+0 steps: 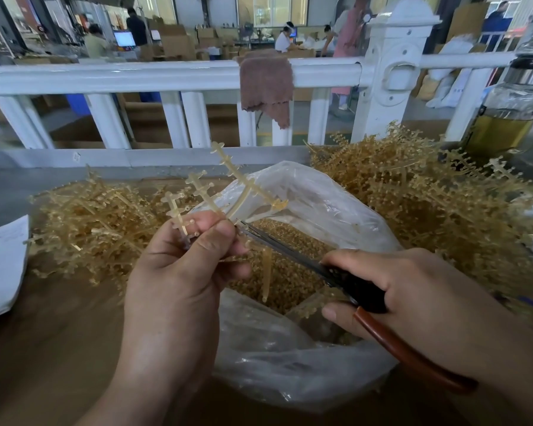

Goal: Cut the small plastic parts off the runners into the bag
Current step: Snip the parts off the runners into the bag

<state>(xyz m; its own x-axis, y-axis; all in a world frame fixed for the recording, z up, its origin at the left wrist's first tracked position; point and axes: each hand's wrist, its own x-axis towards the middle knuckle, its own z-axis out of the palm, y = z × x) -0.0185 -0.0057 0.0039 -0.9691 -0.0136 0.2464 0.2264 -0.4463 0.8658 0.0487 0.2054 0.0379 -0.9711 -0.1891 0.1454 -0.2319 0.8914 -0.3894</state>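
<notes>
Holding a runner (pixel 243 179) pinched in our left hand (pixel 179 272) over the bag (pixel 320 198), we grip scissors (pixel 290 256) in our right hand (pixel 413 290); the blades point up-left, with tips at the runner just beside that hand.

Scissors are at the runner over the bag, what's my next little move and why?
Probably squeeze the right hand to close the black-and-brown-handled steel scissors: their tips sit against the translucent amber plastic runner gripped by the left hand, above the open clear plastic bag, so cut parts should drop in.
</notes>
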